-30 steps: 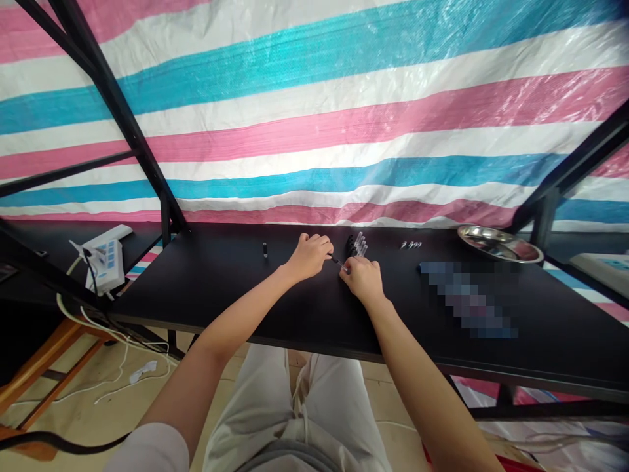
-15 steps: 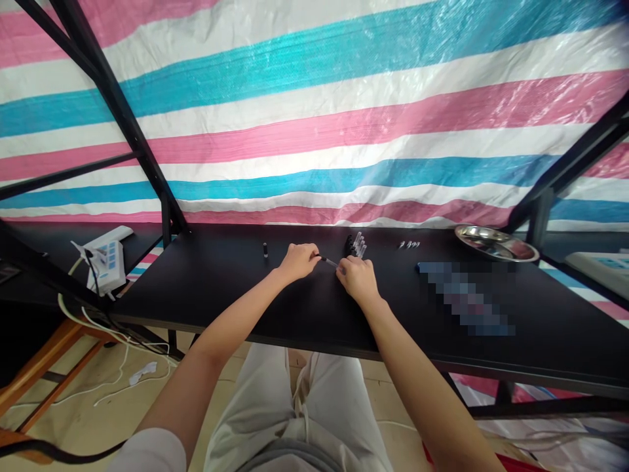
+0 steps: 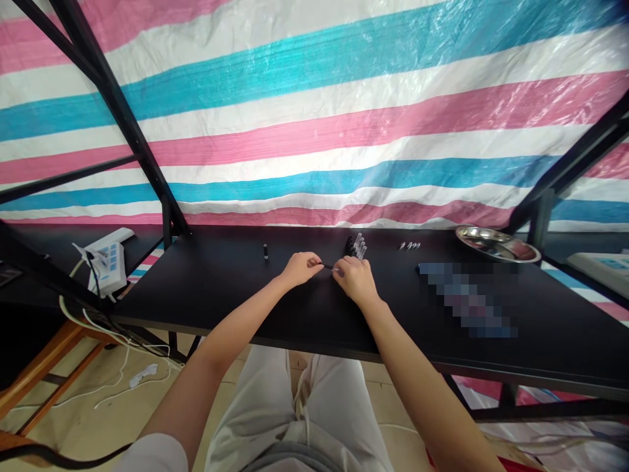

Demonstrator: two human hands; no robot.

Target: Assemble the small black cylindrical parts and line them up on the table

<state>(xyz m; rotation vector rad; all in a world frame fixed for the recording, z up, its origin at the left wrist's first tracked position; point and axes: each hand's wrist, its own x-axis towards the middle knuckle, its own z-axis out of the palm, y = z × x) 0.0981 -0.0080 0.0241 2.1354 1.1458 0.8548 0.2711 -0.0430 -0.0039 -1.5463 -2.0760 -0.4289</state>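
Observation:
Between my two hands lies a thin pen-like stick (image 3: 329,267), dark on the left with a small clear bit showing at the right fingers. My left hand (image 3: 301,269) pinches its left end between thumb and fingers. Fingers curled, my right hand (image 3: 357,278) closes around the other end and hides most of it. Just behind the right hand, several clear tubes with black bottoms (image 3: 360,245) lean close together on the black table (image 3: 221,288). To the left, a short black cylinder with a light band (image 3: 266,252) stands alone.
Several small shiny pieces (image 3: 409,246) lie at the back right. Beyond them sits a round metal tray (image 3: 496,256). A blurred-out bluish object (image 3: 466,301) lies at the right. Left is a white power strip (image 3: 109,265) with cables, near a black metal frame (image 3: 125,124).
My left hand has shifted slightly right and toward me, closer to the right hand. Less clear length of the stick shows between them, and its dark part now nearly reaches the right fingers.

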